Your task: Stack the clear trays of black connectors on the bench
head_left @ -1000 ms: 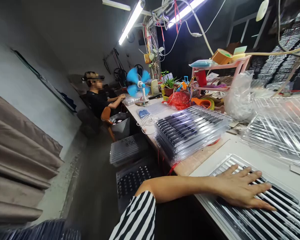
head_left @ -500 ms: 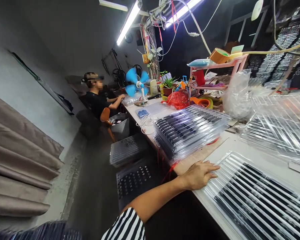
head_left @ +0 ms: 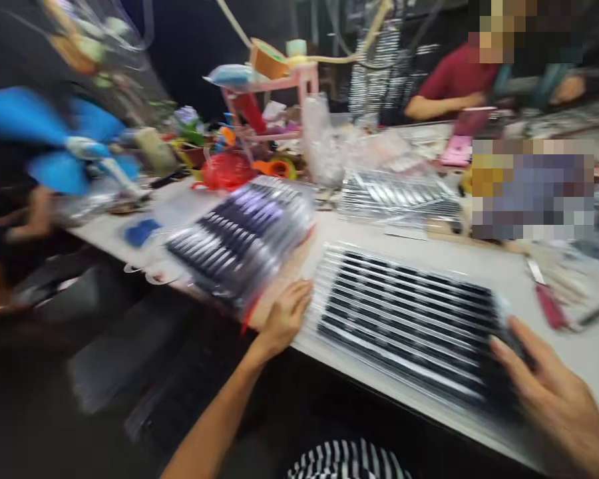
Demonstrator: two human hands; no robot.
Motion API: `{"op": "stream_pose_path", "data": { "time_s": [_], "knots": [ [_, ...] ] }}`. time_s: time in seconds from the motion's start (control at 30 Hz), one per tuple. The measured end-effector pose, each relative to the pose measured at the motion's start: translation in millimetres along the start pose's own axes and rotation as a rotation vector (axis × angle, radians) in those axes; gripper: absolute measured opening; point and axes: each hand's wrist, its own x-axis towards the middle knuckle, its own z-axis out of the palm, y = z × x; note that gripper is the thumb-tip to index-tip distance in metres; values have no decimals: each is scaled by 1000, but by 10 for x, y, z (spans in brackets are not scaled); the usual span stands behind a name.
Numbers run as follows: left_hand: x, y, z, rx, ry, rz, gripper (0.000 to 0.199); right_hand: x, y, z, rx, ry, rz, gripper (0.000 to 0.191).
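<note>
A clear plastic tray (head_left: 404,326) with rows of black strips lies on the white table's front part. My left hand (head_left: 285,316) rests at its left edge, slightly blurred, fingers loosely extended and holding nothing visible. At the tray's right end, my right hand (head_left: 554,392) has its thumb and fingers around something dark that blur keeps me from making out. Left of this tray, a stack of similar filled trays (head_left: 239,233) sits at an angle, with a bit of red showing under its edge.
Behind are clear empty-looking trays (head_left: 397,193), a pink rack (head_left: 264,85) and a red plastic bag (head_left: 227,171). A blue fan (head_left: 54,143) stands left. Red-handled scissors or a similar tool (head_left: 552,306) lie right. A person in a red shirt (head_left: 452,80) is across the table.
The view has swung to the right, bringing in my right hand, the whole tray and the person across the table. My left hand stays by the tray's left edge.
</note>
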Motion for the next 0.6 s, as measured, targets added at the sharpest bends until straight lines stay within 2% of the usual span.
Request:
{"op": "stream_pose_path", "data": {
  "time_s": [0.03,0.07,0.13,0.2,0.33,0.5,0.6],
  "knots": [
    [23,-15,-5,2,-14,-2,39,-30,-42,-38,105,60,291,52],
    [43,-24,-9,29,-21,-6,40,-22,-92,-60,262,63,471,53],
    [63,-22,-11,70,-35,-11,44,58,-188,-85,506,119,583,52],
    [58,4,-12,94,-47,-10,48,141,-261,-119,656,143,570,46],
    [33,57,-27,94,-93,-18,52,173,-364,-263,749,190,580,41],
    [45,96,-71,49,-185,-48,55,132,-515,-450,1054,335,540,51],
    [78,106,-88,-127,-145,-73,60,156,-539,-491,1217,398,474,60]
  ]
}}
